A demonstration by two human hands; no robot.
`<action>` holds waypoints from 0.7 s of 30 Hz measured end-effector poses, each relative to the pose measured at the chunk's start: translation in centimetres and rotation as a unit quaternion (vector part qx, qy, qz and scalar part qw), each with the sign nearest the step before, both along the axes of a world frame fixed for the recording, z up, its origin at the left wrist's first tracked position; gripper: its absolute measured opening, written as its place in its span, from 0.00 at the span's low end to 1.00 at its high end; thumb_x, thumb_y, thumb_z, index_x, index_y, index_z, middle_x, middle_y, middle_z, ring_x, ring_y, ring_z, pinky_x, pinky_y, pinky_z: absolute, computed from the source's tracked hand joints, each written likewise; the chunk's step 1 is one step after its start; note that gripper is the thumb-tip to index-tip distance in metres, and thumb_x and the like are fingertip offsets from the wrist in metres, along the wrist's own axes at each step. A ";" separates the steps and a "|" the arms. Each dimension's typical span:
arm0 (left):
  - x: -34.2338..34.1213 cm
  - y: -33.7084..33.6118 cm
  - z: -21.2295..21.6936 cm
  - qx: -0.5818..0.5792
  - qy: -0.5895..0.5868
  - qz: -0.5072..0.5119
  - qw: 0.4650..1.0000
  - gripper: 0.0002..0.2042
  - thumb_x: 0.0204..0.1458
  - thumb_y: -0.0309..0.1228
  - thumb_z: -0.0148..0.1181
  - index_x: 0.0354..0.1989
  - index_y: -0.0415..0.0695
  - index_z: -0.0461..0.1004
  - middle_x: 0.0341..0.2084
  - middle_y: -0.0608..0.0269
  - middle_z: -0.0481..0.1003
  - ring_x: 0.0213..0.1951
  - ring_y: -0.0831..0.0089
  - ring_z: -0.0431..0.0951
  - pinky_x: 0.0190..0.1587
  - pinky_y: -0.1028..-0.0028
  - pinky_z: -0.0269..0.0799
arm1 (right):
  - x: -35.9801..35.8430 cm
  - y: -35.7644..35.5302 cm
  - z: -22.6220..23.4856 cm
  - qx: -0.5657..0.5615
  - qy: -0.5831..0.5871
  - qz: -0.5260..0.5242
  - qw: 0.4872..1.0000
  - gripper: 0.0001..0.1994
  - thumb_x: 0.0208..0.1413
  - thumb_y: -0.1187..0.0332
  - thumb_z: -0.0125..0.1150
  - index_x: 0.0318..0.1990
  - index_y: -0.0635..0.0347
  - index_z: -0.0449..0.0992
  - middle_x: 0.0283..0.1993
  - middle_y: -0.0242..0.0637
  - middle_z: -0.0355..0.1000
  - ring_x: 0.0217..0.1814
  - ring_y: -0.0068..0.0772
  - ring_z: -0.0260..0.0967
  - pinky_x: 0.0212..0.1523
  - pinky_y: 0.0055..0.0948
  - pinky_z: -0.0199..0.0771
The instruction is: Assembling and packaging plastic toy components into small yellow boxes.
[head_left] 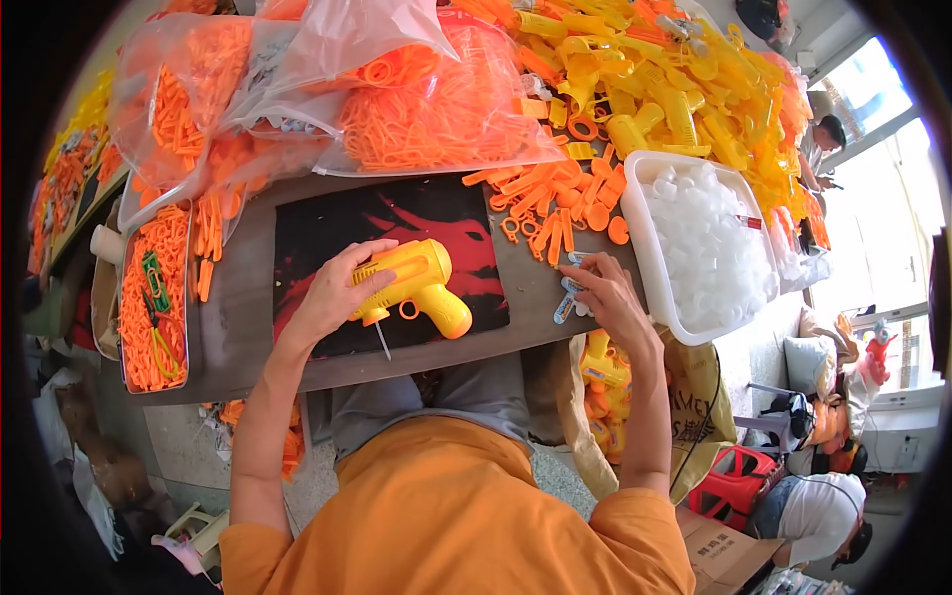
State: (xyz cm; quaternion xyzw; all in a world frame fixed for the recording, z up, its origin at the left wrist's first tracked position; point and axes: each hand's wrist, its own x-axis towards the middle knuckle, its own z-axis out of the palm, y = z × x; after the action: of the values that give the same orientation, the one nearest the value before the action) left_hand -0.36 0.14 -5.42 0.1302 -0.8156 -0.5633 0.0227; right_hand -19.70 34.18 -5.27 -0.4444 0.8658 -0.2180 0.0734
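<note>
My left hand (332,296) is wrapped round the rear end of a yellow toy gun (428,268), which lies on its side over the mat with its grip pointing toward me and to the right. An orange trigger ring shows beside the grip, and a thin pale rod (384,340) sticks out below the body. To the right, my right hand (617,302) has its fingers bent down and pinched at a small pile of blue and white stickers (568,299). Its fingertips partly cover the upper ones.
A black and red mat (297,238) covers the table's middle. Orange parts (555,203) lie behind the stickers, beside a white tub (635,213) of translucent caps. Bags (436,109) and a yellow parts heap (674,89) stand behind. A box of orange pieces (159,347) is left.
</note>
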 end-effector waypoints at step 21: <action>0.0 0.3 0.3 -0.008 0.016 0.001 1.000 0.23 0.58 0.38 0.62 0.58 0.37 0.71 0.50 0.55 0.74 0.52 0.70 0.74 0.56 0.73 0.67 | -3.6 -0.7 -0.2 0.057 -0.175 0.042 0.982 0.11 0.47 0.79 0.62 0.37 0.62 0.68 0.39 0.37 0.65 0.38 0.37 0.65 0.38 0.32 0.68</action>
State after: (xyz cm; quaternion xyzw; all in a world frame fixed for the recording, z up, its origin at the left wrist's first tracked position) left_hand -0.38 0.44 -5.09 0.1223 -0.8192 -0.5591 0.0375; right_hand -23.32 33.50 -5.43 -0.4305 0.8313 -0.2388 0.2579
